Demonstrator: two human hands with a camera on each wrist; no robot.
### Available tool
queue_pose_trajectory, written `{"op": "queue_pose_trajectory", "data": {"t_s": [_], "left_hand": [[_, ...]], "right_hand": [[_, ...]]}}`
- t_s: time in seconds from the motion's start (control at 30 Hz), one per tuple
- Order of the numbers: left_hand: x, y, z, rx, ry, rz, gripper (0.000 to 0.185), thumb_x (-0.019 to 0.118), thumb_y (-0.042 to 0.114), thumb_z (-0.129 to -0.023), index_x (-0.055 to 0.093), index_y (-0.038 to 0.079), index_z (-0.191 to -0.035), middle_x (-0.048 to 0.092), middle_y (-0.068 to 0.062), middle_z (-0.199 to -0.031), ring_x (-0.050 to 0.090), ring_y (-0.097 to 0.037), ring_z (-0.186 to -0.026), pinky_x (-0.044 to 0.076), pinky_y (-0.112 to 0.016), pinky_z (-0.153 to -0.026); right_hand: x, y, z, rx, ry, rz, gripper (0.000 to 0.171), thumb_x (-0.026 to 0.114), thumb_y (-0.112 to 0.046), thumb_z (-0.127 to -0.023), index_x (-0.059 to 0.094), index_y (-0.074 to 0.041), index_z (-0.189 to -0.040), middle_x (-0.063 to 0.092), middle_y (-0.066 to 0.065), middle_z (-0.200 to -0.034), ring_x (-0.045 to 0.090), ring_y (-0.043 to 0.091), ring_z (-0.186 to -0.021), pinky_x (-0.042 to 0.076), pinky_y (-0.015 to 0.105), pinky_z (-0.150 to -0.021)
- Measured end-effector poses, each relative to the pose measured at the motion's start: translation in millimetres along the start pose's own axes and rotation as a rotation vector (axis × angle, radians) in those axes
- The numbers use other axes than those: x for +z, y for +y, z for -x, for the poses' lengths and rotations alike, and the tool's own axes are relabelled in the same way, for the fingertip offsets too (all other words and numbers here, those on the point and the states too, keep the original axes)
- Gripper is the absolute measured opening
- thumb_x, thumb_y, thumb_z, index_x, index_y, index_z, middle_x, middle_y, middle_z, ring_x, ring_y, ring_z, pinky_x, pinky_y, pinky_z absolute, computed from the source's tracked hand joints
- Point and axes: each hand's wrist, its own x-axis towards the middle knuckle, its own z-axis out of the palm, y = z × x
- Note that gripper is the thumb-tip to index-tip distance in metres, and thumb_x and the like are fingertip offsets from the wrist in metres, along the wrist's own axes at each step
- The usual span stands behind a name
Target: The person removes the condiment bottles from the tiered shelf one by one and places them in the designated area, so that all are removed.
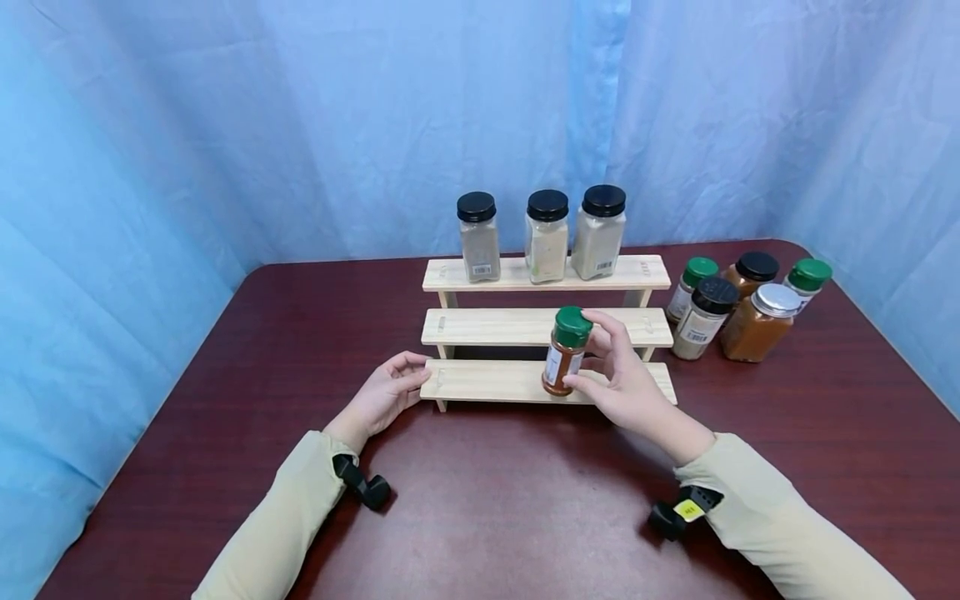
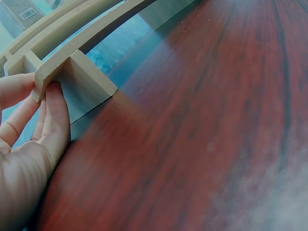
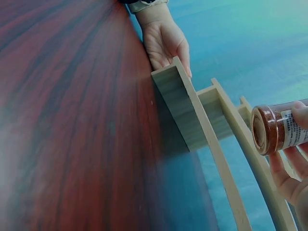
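A three-tier wooden spice rack [image 1: 487, 381] stands on the table. My left hand [image 1: 384, 395] pinches the left end of its lowest board; the left wrist view shows thumb and fingers around the board end [image 2: 57, 67]. In my right hand [image 1: 628, 385] is a small spice jar [image 1: 557, 367] with a green lid and red-brown contents, gripped from the right between thumb and fingers. The jar is nearly upright over the lowest tier. Its round base [image 3: 260, 131] shows in the right wrist view, close over the boards.
Three square jars with black lids, one a greyish jar [image 1: 480, 242], stand on the top tier. Right of the rack, several more spice jars cluster on the table [image 1: 840, 400], including a silver-lidded jar [image 1: 759, 323]. A blue curtain [image 1: 420, 125] hangs behind.
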Motion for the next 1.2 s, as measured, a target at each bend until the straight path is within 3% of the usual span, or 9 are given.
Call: {"op": "queue_pose_trajectory", "data": {"t_s": [0.23, 0.47, 0.53, 1.0, 1.2], "left_hand": [[-0.5, -0.4, 0.6, 0.006, -0.006, 0.004, 0.028, 0.045, -0.006, -0.095, 0.056, 0.02, -0.096, 0.063, 0.005, -0.088, 0.063, -0.006, -0.08, 0.053, -0.02, -0.073], [0.3, 0.4, -0.3, 0.003, 0.002, -0.001, 0.027, 0.044, -0.006, -0.095, 0.055, 0.019, -0.097, 0.063, 0.004, -0.09, 0.064, -0.007, -0.081, 0.053, -0.021, -0.073], [1.0, 0.8, -0.5, -0.002, 0.007, -0.004, 0.027, 0.044, -0.006, -0.095, 0.055, 0.019, -0.096, 0.063, 0.004, -0.09, 0.063, -0.007, -0.081, 0.053, -0.021, -0.072], [1.8, -0.2, -0.9, -0.004, 0.005, 0.0, 0.028, 0.044, -0.007, -0.095, 0.056, 0.019, -0.097, 0.063, 0.004, -0.091, 0.063, -0.007, -0.082, 0.053, -0.021, -0.073], [1.7, -0.3, 0.1, 0.0, 0.014, 0.003, 0.028, 0.044, -0.007, -0.095, 0.056, 0.019, -0.096, 0.063, 0.004, -0.09, 0.063, -0.007, -0.081, 0.053, -0.021, -0.073]], "right_hand": [[-14, 2, 13, 0.018, -0.014, 0.052, 0.084, 0.063, 0.024, -0.074, 0.017, -0.001, -0.14, 0.054, 0.024, -0.117, 0.051, -0.007, -0.106, 0.046, 0.012, -0.087], [-27, 5, 22, 0.029, 0.004, 0.049, 0.086, 0.062, 0.026, -0.072, 0.018, -0.001, -0.141, 0.051, -0.016, -0.121, 0.053, -0.006, -0.106, 0.046, 0.012, -0.085], [-30, 5, 25, 0.033, 0.014, 0.046, 0.087, 0.062, 0.027, -0.072, 0.017, -0.001, -0.141, 0.05, -0.021, -0.12, 0.053, -0.006, -0.106, 0.046, 0.011, -0.085], [-53, 5, 38, 0.054, 0.057, 0.097, 0.09, 0.059, 0.03, -0.071, 0.012, -0.001, -0.142, 0.048, -0.024, -0.122, 0.051, -0.008, -0.109, 0.043, 0.008, -0.087], [-61, 3, 41, 0.059, 0.068, 0.006, 0.087, 0.055, 0.029, -0.075, 0.011, -0.002, -0.143, 0.052, -0.017, -0.125, 0.056, -0.003, -0.106, 0.046, 0.009, -0.085]]}}
